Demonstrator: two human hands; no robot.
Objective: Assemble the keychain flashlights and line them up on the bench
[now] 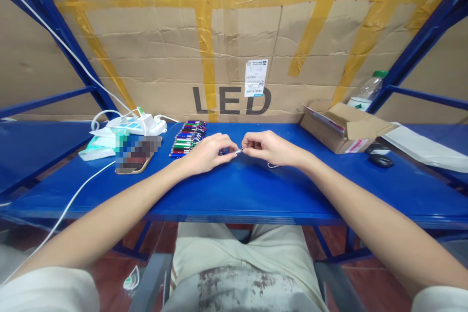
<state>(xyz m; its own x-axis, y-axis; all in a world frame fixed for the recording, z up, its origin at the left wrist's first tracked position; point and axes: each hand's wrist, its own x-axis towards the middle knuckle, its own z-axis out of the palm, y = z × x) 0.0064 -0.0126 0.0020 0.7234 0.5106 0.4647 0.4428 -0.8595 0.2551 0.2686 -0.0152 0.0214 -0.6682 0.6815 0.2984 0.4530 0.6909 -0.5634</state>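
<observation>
Slim metallic piece (239,151): being pinched over blue table (219,197) between left hand (212,152) and right hand (268,147), fingertips almost together. Should be keeping both grips light and level, not snagging pale loop (272,165) by right hand.

Tabletop layout, wearer at six o'clock. Centre: slim silver-and-dark cylindrical object (239,151) over the blue metal table (226,200), between left hand (208,153) at nine o'clock and right hand (270,147) at three. Beyond the left hand, toward nine: a row of multicoloured metallic cylinders (182,142), then a flat rectangular phone in a tan case (141,169). Between nine and ten: white plastic power strip (155,126), behind the phone. Between two and three: open brown cardboard box (331,139); at three, rounded black object (380,161). At two, behind the box: clear plastic green-capped bottle (365,90). Twelve: upright brown cardboard panel (153,68).
</observation>
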